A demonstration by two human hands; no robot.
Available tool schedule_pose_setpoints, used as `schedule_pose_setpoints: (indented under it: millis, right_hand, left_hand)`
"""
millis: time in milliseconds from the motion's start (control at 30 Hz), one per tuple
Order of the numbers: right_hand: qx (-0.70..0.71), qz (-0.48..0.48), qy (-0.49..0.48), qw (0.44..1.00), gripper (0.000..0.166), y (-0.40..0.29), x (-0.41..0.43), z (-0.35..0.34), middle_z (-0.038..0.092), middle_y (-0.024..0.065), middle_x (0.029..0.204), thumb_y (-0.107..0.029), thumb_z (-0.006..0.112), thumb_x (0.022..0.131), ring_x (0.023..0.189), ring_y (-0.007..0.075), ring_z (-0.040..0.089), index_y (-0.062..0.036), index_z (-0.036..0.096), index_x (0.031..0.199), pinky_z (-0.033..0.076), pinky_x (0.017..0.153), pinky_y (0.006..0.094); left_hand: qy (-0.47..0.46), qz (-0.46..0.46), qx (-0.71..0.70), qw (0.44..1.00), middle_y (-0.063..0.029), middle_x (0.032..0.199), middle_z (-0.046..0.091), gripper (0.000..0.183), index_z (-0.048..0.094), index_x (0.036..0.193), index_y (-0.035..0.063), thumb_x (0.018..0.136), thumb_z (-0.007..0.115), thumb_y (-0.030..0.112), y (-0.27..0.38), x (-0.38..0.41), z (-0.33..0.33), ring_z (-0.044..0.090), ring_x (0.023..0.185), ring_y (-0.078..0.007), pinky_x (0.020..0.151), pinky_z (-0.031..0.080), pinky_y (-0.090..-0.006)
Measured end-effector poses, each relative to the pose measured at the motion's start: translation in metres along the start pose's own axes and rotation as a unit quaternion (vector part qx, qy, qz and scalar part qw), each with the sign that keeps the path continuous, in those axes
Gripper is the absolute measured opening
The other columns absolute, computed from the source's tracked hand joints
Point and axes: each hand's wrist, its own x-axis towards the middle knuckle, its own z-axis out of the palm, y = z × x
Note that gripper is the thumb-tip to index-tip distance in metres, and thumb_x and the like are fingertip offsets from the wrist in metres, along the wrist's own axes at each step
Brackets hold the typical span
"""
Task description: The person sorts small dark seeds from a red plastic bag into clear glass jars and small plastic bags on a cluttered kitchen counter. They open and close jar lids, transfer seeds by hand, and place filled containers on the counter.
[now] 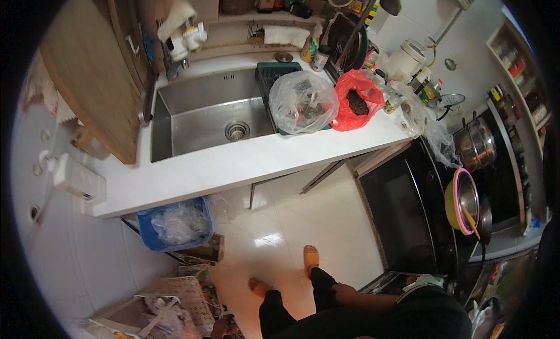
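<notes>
My right hand (344, 293) hangs beside my right thigh, over the dark trousers; its fingers are partly hidden and I cannot make out anything in it. At the bottom edge, my left hand (220, 326) is dark and cut off, close to a cream woven plastic basket (186, 302). Whether it grips something is unclear. Before me, on the white counter (210, 172), a stainless steel sink (205, 120) has a drain (237, 130) at its bottom. Right of the basin sit a clear plastic bag (304, 102) with contents and an open red plastic bag (372, 94) holding dark brown stuff.
A blue bin (146, 236) with clear plastic stands under the counter's left end. A wooden board (94, 83) leans left of the sink near a white jug (78, 179). At right are a steel pot (479, 142), a yellow-and-pink basin (453, 203) and a black-fronted appliance (400, 212).
</notes>
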Motion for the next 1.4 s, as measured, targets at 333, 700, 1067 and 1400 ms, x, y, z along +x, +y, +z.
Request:
schedule_pose_setpoints:
  millis: [333, 700, 1067, 1400]
  right_hand:
    - [0.084, 0.111, 0.045, 0.989, 0.045, 0.0, -0.023, 0.016, 0.048, 0.022, 0.123, -0.018, 0.049, 0.083, 0.108, 0.0378, 0.053, -0.0043, 0.046, 0.126, 0.046, 0.09, 0.0455]
    - [0.149, 0.111, 0.073, 0.98, 0.03, -0.01, -0.049, 0.063, 0.06, 0.0185, 0.106, -0.02, 0.056, 0.075, 0.103, 0.0345, 0.057, -0.0067, 0.061, 0.103, 0.046, 0.09, 0.0432]
    - [0.14, 0.111, 0.096, 0.979, 0.035, -0.008, -0.057, 0.044, 0.058, 0.0215, 0.109, -0.019, 0.056, 0.076, 0.101, 0.0365, 0.057, -0.0051, 0.058, 0.108, 0.046, 0.09, 0.0431]
    - [0.15, 0.088, 0.077, 0.982, 0.029, -0.025, -0.052, 0.034, 0.058, 0.0211, 0.106, -0.018, 0.054, 0.078, 0.1, 0.0359, 0.056, -0.0056, 0.057, 0.105, 0.046, 0.088, 0.0444]
  left_hand:
    - [-0.057, -0.007, 0.03, 0.998, -0.0113, 0.086, 0.06, 0.03, 0.052, 0.117, -0.0042, 0.093, 0.054, 0.013, 0.03, -0.046, -0.067, 0.053, 0.062, -0.0172, 0.056, 0.046, -0.0317]
    - [-0.076, -0.018, 0.11, 0.991, -0.0076, 0.072, 0.056, 0.03, 0.058, 0.109, -0.0027, 0.098, 0.044, 0.022, 0.039, -0.075, -0.067, 0.047, 0.056, -0.0118, 0.05, 0.037, -0.0269]
    - [-0.062, 0.001, 0.104, 0.993, -0.0084, 0.082, 0.058, 0.027, 0.054, 0.116, -0.0009, 0.097, 0.045, 0.016, 0.038, -0.077, -0.064, 0.047, 0.061, -0.0126, 0.054, 0.038, -0.0273]
    - [-0.102, 0.088, 0.393, 0.91, -0.0098, 0.118, 0.053, 0.032, 0.049, 0.125, 0.0049, 0.094, 0.046, 0.014, 0.034, -0.039, -0.098, 0.055, 0.097, -0.0237, 0.078, 0.046, -0.0403]
